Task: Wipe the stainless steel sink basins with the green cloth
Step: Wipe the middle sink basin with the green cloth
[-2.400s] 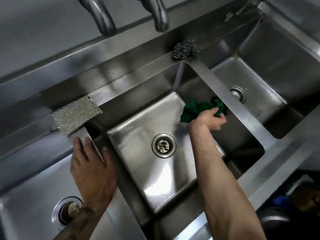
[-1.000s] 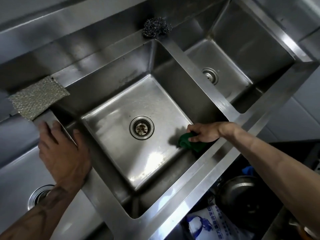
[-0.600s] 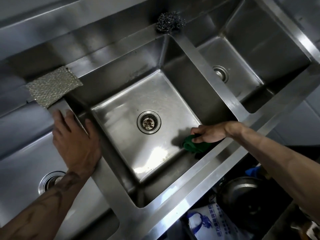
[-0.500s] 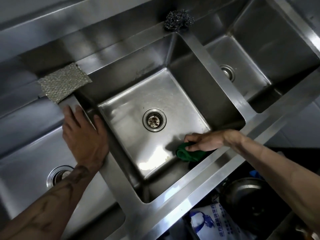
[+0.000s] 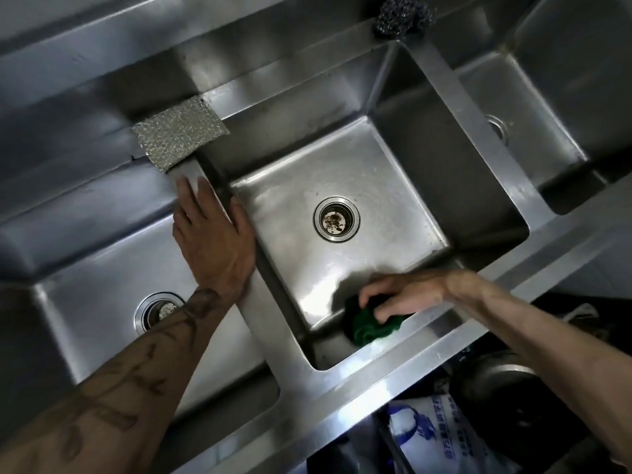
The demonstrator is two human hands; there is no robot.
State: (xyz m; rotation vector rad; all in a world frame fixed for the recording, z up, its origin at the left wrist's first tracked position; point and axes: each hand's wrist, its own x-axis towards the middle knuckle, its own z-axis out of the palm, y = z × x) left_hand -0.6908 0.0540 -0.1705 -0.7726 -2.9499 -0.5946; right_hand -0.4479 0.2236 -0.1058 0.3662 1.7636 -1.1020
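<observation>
Stainless steel runs the whole width of the head view: three sink basins in a row, seen from above. In the middle basin [image 5: 290, 200] the right hand [image 5: 407, 294] reaches over the near rim, its fingers [image 5: 376, 289] curled down and clamped on the green cloth [image 5: 367, 325], which is bunched against the basin floor at the near edge, well apart from the round drain [image 5: 337, 218]. The left hand [image 5: 215, 234] lies flat on the divider [image 5: 263, 316] between the left basin [image 5: 95, 265] and the middle one, fingers straight and close together, thumb spread over the edge toward the middle basin, holding nothing. Just beyond its fingertips a silvery scouring pad [image 5: 179, 133] rests on the back ledge. A ball of steel wool [image 5: 402, 15] sits at the far end of the other divider, beside the right basin [image 5: 537, 142]. Below the front rim a white printed bag [image 5: 441, 436] and a dark metal pot [image 5: 496, 384] show in the shadow.
</observation>
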